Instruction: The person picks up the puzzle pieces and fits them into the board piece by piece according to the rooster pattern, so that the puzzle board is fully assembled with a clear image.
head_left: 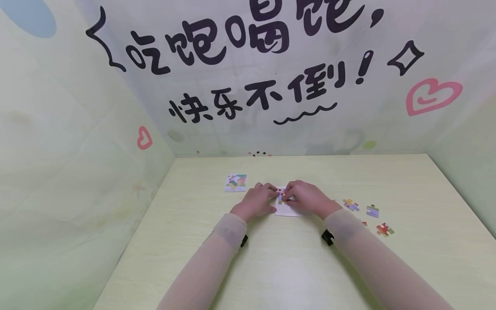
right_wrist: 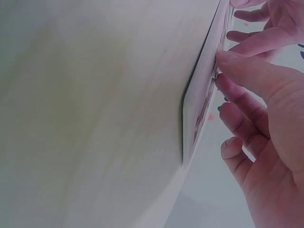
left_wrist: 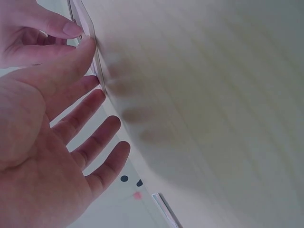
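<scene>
Writing: black Chinese characters on the pale backdrop, legible as 吃饱喝饱, above 快乐不倒!, with a wavy line beneath. A pink heart is printed at left, and a larger smiling pink heart at right.

Main item: one white puzzle board, flat on the surface, beyond its middle toward the far edge; coloured pieces fill part of its left side.

Left hand: fingers spread, thumb and index finger at the board's left edge.

Right hand: over the board, covering much of it; thumb and fingers appear to pinch a puzzle piece, largely hidden by the fingers.

Also present: one square bird picture, nearer the far edge, left of the board. Loose pieces toward the right edge: orange-and-blue piece, green-and-lilac piece, red piece; another shows partly beside the right sleeve.

Obstructions: both forearms cross the surface from the near side, a black device at the right wrist.

Room: bare surface between the forearms, and from the left sleeve to the left edge. Backdrop rises at the far edge.
</scene>
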The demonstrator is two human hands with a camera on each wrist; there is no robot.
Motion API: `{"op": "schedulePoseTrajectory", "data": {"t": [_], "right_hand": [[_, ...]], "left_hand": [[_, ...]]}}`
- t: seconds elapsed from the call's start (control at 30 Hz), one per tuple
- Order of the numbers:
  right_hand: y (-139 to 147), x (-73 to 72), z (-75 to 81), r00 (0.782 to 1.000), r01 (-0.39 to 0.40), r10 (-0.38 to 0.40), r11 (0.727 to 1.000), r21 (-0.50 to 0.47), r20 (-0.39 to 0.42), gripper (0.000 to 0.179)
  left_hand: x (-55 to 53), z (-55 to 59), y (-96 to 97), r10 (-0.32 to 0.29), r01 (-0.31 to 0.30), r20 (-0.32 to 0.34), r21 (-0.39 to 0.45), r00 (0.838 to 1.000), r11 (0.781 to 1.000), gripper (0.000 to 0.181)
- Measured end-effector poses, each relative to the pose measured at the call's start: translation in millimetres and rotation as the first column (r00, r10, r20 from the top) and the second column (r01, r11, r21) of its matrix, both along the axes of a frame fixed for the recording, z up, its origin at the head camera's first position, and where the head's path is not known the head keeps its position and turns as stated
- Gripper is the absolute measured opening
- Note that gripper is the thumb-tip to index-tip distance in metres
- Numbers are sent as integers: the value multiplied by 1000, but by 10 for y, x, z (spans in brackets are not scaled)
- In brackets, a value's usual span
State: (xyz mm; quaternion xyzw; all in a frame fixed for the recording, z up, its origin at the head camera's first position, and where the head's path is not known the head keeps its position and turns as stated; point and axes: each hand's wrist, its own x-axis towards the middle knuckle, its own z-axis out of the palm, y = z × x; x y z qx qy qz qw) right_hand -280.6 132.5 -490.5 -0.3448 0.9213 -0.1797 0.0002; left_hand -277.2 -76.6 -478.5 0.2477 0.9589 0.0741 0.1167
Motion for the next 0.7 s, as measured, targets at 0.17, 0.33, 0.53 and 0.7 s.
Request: {"op": "schedulePoseTrajectory", "data": {"t": [0.17, 0.33, 0.53, 0.7], "right_hand": [[-3, -4, -2, 1000, 2, -2, 1000, -7, 9, 15], [-5, 4, 23, 1000, 13, -13, 1000, -10, 19, 15], [11, 28, 66, 998, 16, -17, 1000, 16, 65, 21], [70, 77, 88, 996, 38, -36, 999, -24, 80, 25]], "left_hand": [[-3, 2, -1, -8, 8, -3, -11, 1000, 1000, 61], [-14, 9, 2, -10, 10, -3, -14, 1000, 1000, 61], [-24, 2, 1, -10, 10, 1, -16, 1000, 1000, 61], [2, 28, 9, -4, 4, 2, -14, 1000, 1000, 62]]}}
